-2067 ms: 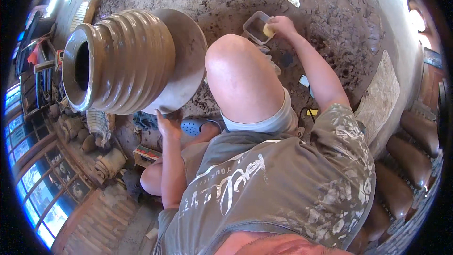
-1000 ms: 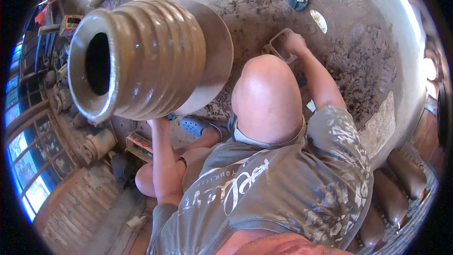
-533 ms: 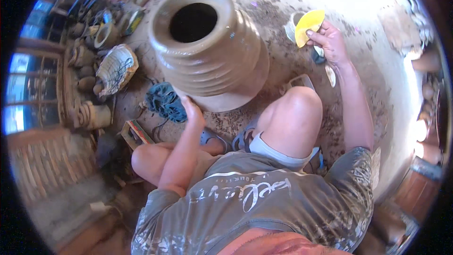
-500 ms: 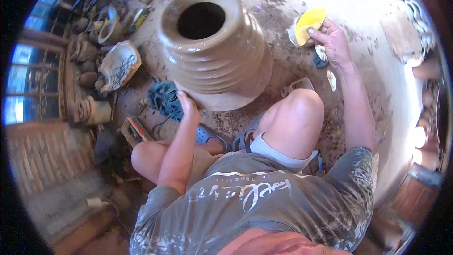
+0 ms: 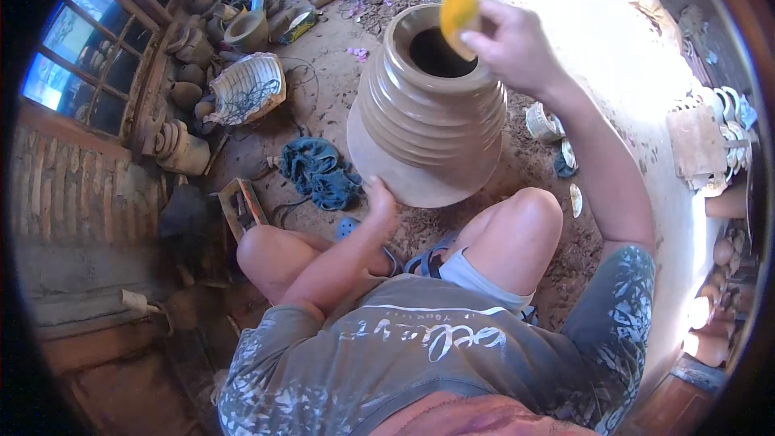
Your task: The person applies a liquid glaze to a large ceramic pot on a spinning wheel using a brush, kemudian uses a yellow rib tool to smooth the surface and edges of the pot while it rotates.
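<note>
A large wet clay pot [image 5: 420, 113] with ridged walls and a dark round mouth stands in front of me on a wide, pale round base [image 5: 428, 186]. My left hand [image 5: 381, 203] rests against the near left edge of this base, its visible fingers stretched out along it. Above the right side of the pot's rim, my right hand [image 5: 517, 44] pinches a yellow curved scraper [image 5: 460, 16] between thumb and fingers. The scraper overlaps the mouth in this view; whether it touches the clay I cannot tell.
Left of the base lies a crumpled dark teal cloth [image 5: 315, 171]. A narrow wooden box [image 5: 242, 208] sits by my left knee, and a ribbed tray with cords [image 5: 249, 89] lies farther left. Right of the pot are a pale container [image 5: 542, 123] and an oval piece [image 5: 576, 200].
My right hand has brought the yellow scraper leftward, from beside the pot to over its rim. My left hand stays at the base's edge. The view has shifted.
</note>
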